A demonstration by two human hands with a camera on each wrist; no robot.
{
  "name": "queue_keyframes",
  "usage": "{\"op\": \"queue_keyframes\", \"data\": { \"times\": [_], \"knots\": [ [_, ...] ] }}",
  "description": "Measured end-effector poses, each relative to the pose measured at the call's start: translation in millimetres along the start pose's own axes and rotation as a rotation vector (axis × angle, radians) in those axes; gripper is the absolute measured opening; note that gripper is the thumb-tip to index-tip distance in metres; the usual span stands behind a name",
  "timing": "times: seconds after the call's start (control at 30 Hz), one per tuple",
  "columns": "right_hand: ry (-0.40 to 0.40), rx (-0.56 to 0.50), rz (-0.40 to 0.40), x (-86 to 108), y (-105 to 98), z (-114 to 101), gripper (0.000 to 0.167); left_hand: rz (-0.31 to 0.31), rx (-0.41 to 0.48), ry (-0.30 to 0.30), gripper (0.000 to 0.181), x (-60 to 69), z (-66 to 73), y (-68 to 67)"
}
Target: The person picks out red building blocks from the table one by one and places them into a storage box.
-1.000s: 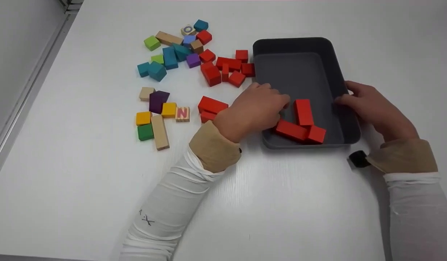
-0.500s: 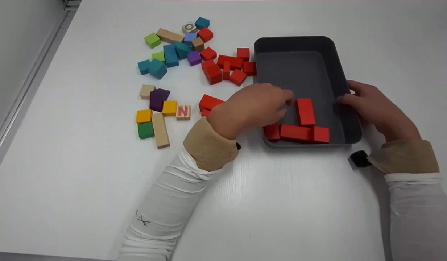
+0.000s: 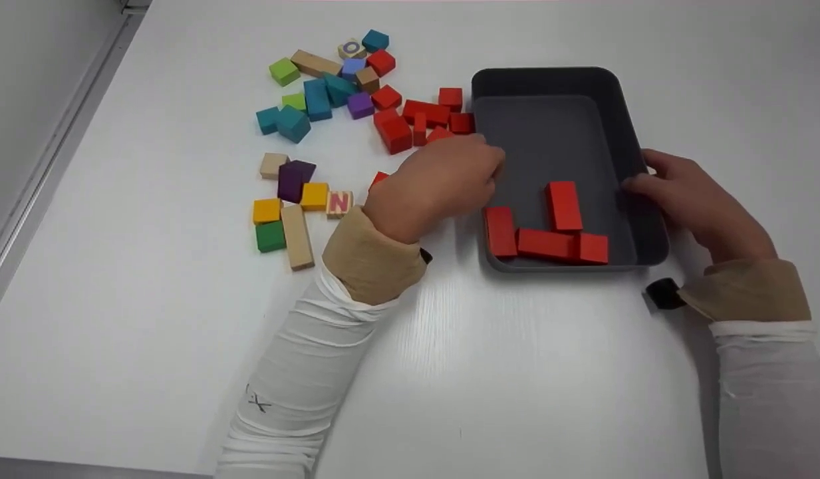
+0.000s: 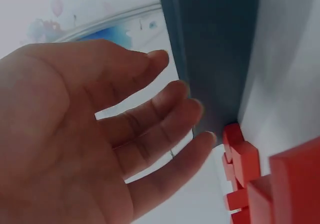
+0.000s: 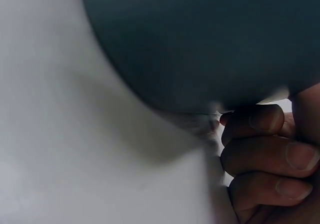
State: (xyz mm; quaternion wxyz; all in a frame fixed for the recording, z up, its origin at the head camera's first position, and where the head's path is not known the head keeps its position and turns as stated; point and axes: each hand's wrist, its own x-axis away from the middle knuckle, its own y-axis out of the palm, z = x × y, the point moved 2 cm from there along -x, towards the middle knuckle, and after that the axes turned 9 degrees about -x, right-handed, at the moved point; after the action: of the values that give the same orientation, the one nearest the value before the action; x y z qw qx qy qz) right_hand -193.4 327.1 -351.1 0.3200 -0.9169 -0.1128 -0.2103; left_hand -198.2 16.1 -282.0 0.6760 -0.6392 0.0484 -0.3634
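Note:
My left hand (image 3: 436, 179) hovers over the left rim of a dark grey tray (image 3: 539, 140). Its fingers (image 4: 170, 166) are loosely bent with nothing between them in the left wrist view. Inside the tray, several red blocks lie near the front: one upright on the page (image 3: 564, 206), one in the left corner (image 3: 500, 231), and others (image 3: 548, 245) along the front wall. My right hand (image 3: 705, 203) grips the tray's right wall, thumb inside and curled fingers (image 5: 267, 154) outside. Beneath my left hand, a red block (image 3: 379, 178) is mostly hidden.
More red blocks (image 3: 428, 112) lie against and left of the tray. Farther left are teal (image 3: 318, 100), green (image 3: 271, 236), yellow (image 3: 314, 197), purple (image 3: 295, 181) and plain wooden blocks (image 3: 297, 236), one lettered N (image 3: 339, 203). All rest on a white table (image 3: 489, 372).
My left hand has drawn back leftward out of the tray. A red block now lies along the left wall, and the front blocks have straightened. My right hand keeps its grip.

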Motion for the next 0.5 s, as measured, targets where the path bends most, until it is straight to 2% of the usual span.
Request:
{"op": "queue_keyframes", "data": {
  "times": [0.1, 0.2, 0.33, 0.43, 0.5],
  "knots": [
    [0.007, 0.003, 0.004, 0.9, -0.9, 0.5, 0.062, -0.030, 0.002, -0.002, 0.043, -1.3, -1.5, 2.4],
    [0.002, -0.003, 0.012, 0.6, -1.7, 0.9, 0.058, -0.022, 0.006, -0.016, 0.044, -3.6, -4.0, 2.1],
    [-0.013, -0.017, 0.020, -0.7, -2.3, 0.8, 0.053, 0.066, -0.020, -0.107, 0.055, -7.5, -11.1, 0.4],
    [-0.005, -0.004, 0.019, -0.6, -1.3, 0.5, 0.054, 0.152, -0.052, -0.181, 0.061, -9.9, -16.5, 1.3],
    [0.005, 0.004, 0.014, -0.4, -0.8, 0.2, 0.056, 0.188, -0.065, -0.212, 0.061, -11.1, -19.2, 3.1]
  ]
}}
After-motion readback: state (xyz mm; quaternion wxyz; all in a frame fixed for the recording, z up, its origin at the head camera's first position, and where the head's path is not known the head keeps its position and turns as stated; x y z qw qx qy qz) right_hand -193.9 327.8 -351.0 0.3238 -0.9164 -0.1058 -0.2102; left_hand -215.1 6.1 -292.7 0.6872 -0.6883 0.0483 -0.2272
